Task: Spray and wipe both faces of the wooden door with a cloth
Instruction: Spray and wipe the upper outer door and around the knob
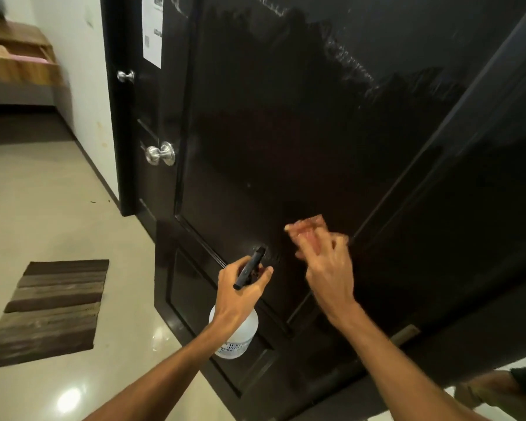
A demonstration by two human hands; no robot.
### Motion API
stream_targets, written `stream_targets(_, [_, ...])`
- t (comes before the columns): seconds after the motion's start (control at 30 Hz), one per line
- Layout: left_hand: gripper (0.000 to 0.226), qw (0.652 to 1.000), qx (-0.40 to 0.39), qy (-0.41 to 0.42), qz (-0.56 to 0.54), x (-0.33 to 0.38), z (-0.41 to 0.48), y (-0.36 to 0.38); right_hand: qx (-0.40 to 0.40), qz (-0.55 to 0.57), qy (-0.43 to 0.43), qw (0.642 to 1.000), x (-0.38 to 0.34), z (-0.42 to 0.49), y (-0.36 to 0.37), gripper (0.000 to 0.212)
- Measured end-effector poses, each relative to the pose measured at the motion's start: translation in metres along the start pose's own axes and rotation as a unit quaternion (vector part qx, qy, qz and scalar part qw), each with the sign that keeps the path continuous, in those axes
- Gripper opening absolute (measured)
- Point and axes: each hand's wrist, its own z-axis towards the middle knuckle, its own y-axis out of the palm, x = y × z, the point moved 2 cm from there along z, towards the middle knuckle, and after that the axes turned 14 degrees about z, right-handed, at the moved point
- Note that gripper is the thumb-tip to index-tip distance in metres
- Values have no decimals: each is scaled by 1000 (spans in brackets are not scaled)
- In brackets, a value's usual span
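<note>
A dark, glossy wooden door [286, 132] fills most of the view, with streaks of wet spray near its top. My left hand [240, 287] grips the neck of a white spray bottle [237, 335], whose black nozzle [251, 267] points at the lower part of the door. My right hand [325, 271] holds a reddish cloth [308, 233] and presses it against the door's lower panel, just right of the nozzle. The cloth is blurred.
A silver door knob [160, 154] sits on the door's left edge, and a second knob [125, 76] shows behind it. A striped brown mat [52, 308] lies on the shiny tiled floor at left. Wooden furniture [16, 56] stands at the far left.
</note>
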Motion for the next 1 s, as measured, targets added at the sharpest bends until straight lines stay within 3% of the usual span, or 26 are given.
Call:
stream_targets(0.07, [17,1000,-1,-3,3,-3,0,-3,-148,0,-57,987,-11,-39,44,67])
stream_targets(0.13, [16,1000,-3,-1,5,-5,9,-10,-217,7,-68,974,-13,-52,62,79])
stream_targets(0.2, [16,1000,10,1,11,-2,22,-20,-162,27,-72,984,-15,-18,51,69])
stream_targets(0.27, [18,999,36,-8,15,-3,36,-33,-46,43,-64,996,-19,37,24,55])
stream_targets(0.4, [21,998,55,-24,10,-2,54,-44,98,10,9,995,-10,105,0,49])
stream_targets(0.47, [21,998,57,-22,10,-5,68,-52,51,-21,-34,998,-25,102,32,51])
stream_targets(0.53, [21,999,53,-11,2,-11,81,-61,-75,-35,-119,989,-43,77,84,56])
stream_targets(0.6, [18,999,39,-4,-2,-20,93,-70,-156,-44,-144,976,-54,59,123,63])
stream_targets(0.67, [18,1000,24,7,-6,-24,108,-80,-141,-23,-142,980,-60,79,125,57])
stream_targets(0.73, [20,1000,23,12,-7,-31,137,-96,-56,-5,-125,991,-67,142,107,49])
stream_targets(0.87, [22,1000,10,-2,8,-52,182,-128,84,-14,-5,996,-69,219,95,50])
stream_targets(0.93, [24,1000,-6,-3,11,-60,196,-140,51,-43,-17,998,-83,206,125,53])
stream_targets(1.0, [23,1000,-5,-6,11,-70,208,-150,-75,-41,-95,992,-99,171,169,61])
